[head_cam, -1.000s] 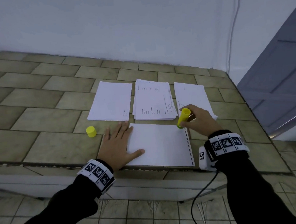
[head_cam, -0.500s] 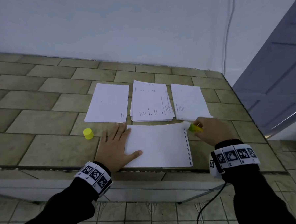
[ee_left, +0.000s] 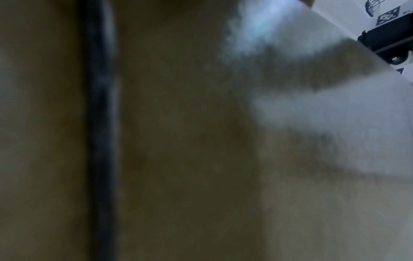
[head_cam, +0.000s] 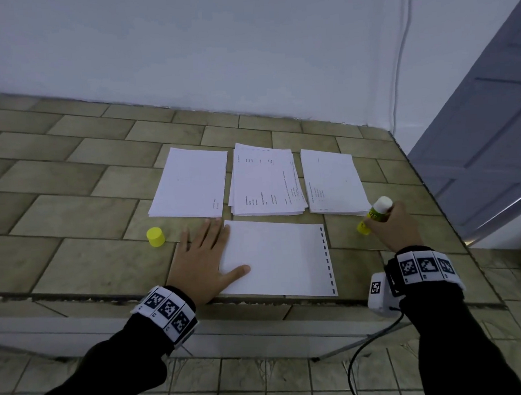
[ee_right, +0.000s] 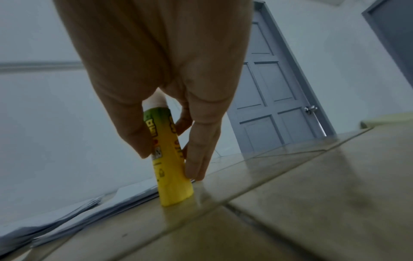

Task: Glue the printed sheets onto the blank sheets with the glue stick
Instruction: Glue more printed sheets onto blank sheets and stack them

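The glue stick (head_cam: 375, 215) stands on its yellow base on the tiled counter (head_cam: 73, 213), off the right edge of the front sheet and just in front of the right-hand stack's near corner. It leans a little, white glue end up. Its body is yellow, shading to green near the top, with printed lettering I can't read. The right hand (head_cam: 390, 228) grips it, thumb on one side and fingers (ee_right: 196, 159) down the other, their tips almost at the counter.

The front sheet (head_cam: 280, 256) lies flat at the counter's near edge, white and unprinted on its face, with a column of dark marks along its right edge. The left hand (head_cam: 202, 260) presses flat on its left edge, fingers straight and spread, thumb out across the paper.

Behind it sit three stacks in a row: a nearly blank left stack (head_cam: 192, 182), a printed middle stack (head_cam: 266, 182) slightly fanned, and a right-hand stack (head_cam: 332, 183) with faint print. The yellow cap (head_cam: 155, 237) stands alone on the counter, just left of the left hand. The left wrist view is only blur.
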`<state>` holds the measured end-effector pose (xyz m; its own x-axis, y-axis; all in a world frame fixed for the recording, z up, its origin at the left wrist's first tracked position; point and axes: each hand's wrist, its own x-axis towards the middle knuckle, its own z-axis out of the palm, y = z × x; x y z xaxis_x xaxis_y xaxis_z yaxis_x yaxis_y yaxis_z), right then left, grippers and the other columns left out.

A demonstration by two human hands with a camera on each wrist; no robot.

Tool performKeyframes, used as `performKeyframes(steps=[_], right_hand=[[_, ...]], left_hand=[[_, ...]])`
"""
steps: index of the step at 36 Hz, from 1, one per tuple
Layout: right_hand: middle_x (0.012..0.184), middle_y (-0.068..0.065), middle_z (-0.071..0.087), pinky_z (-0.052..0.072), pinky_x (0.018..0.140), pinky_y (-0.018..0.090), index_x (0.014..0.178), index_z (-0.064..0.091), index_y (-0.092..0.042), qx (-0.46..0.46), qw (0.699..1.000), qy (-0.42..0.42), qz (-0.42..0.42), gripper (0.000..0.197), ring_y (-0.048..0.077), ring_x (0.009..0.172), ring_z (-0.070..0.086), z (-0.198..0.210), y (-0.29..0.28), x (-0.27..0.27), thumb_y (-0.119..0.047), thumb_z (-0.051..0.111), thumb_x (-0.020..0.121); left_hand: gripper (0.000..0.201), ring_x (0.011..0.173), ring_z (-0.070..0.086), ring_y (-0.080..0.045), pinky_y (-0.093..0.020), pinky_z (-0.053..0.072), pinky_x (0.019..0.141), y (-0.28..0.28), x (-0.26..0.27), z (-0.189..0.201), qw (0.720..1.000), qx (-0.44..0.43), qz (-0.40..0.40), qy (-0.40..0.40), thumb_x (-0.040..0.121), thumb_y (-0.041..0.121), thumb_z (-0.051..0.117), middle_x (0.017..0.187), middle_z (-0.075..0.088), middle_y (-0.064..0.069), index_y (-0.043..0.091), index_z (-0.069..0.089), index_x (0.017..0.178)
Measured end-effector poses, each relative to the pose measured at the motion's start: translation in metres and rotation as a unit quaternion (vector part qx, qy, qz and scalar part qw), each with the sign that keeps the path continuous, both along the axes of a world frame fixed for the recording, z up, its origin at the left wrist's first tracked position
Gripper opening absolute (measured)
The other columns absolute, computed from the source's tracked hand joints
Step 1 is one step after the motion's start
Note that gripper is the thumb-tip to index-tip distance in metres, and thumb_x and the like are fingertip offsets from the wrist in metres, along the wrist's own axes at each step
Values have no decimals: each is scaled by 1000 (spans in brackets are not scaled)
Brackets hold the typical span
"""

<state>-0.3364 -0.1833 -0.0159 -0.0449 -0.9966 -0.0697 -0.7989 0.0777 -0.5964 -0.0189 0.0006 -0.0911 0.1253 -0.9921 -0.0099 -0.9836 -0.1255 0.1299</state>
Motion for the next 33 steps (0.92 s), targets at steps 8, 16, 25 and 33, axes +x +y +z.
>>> performKeyframes(steps=[8,16,25,33], right_hand=[[72,10,61,48,66,34,73,54,-10,107,983,142,35,31,26,68,60,3,23,8,-36,62,88],[80,7,64,48,65,28,74,55,-12,-24,982,84,167,17,20,71,60,12,28,71,-16,60,90],[129,18,47,43,100,43,124,44,-1,12,978,185,99,48,34,122,45,-10,-27,102,-29,64,91],[111,16,60,46,83,36,103,58,-4,44,966,230,112,33,33,104,58,-10,-36,101,-32,67,88]], left_hand=[[110,151,4,-21,-54,3,119,1,0,-1,1000,0,-2,-1,75,88,-7,164,5,-2,17,16,156],[96,149,18,-24,-57,17,118,1,1,-3,1000,-3,-2,19,89,78,-1,162,19,-6,13,24,154],[100,151,2,-17,-49,1,120,0,-2,-1,999,-13,4,35,81,78,-15,164,1,1,15,3,156],[96,150,12,-19,-51,9,120,1,1,-3,999,-13,12,33,87,74,-9,163,11,-2,11,9,156]])
